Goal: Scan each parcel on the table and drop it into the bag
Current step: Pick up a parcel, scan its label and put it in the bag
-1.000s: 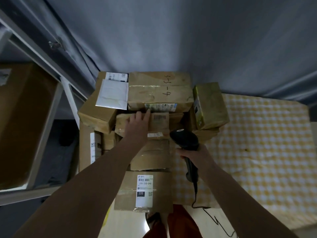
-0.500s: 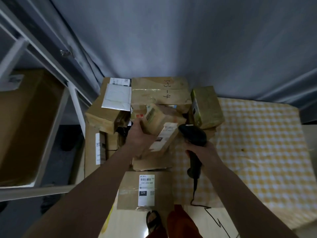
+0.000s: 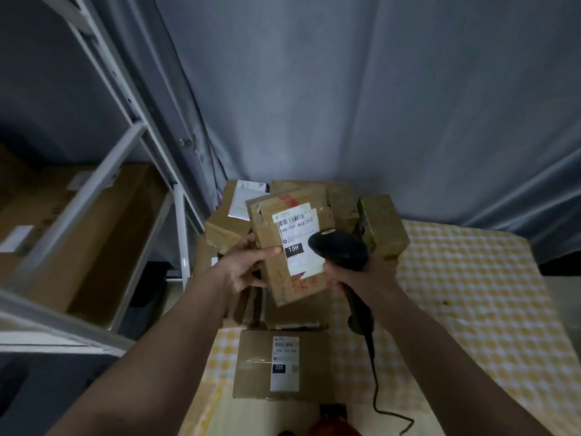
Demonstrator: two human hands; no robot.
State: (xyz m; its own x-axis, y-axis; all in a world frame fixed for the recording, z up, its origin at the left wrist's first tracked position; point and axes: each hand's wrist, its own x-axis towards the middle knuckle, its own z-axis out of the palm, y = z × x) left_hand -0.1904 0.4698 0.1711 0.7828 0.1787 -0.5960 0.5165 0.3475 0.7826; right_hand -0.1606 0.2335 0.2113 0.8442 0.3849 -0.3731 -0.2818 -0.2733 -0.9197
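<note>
My left hand (image 3: 248,267) grips a brown cardboard parcel (image 3: 283,278) by its left edge and holds it above the pile, white label with "15H" facing me. My right hand (image 3: 355,272) is closed on the handle of a black corded barcode scanner (image 3: 339,250), whose head sits right over the label's right side. Behind and below lies a pile of brown parcels (image 3: 226,231). A greenish box (image 3: 383,228) stands at the pile's right. Another parcel with a "220" label (image 3: 254,366) lies nearest me. No bag is in view.
The table wears a yellow checked cloth (image 3: 471,294). A white metal shelf rack (image 3: 132,171) with a large carton (image 3: 103,234) stands to the left. A grey curtain (image 3: 345,89) hangs behind. The scanner cable (image 3: 375,388) trails toward me over the table's front edge.
My left hand has lifted one parcel off the pile and turned its label up toward me. The scanner has moved in over the label. My view tilted upward.
</note>
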